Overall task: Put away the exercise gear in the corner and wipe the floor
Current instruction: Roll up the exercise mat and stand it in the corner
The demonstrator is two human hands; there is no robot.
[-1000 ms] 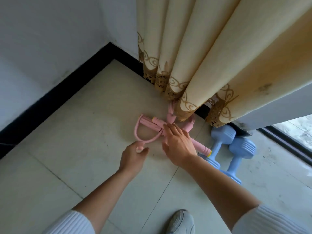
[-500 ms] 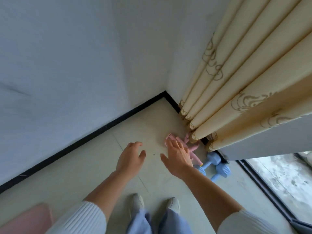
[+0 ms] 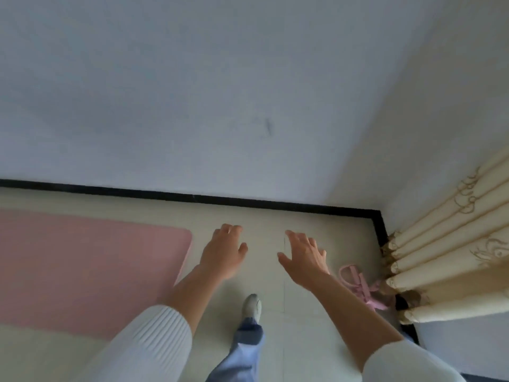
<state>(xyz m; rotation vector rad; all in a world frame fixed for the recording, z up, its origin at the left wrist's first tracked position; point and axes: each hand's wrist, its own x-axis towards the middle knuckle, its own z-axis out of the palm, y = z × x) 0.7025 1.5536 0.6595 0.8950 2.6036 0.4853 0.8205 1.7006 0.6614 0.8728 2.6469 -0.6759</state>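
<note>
Both hands are spread and empty above the pale tiled floor (image 3: 275,216). The left hand (image 3: 223,252) and right hand (image 3: 304,257) have straight, loosely splayed fingers (image 3: 230,228) that grip nothing. The flat, matte pink foam exercise mat (image 3: 82,268) lies left of the fingers, its rounded corner nearest the left hand and its long axis running leftward along the black skirting board (image 3: 192,198). The pink looped rubber pull-rope (image 3: 360,288) rests just right of the right wrist, at the foot of the cream pleated curtain (image 3: 446,244). The mat probably comes next, and the left hand is closer to it.
</note>
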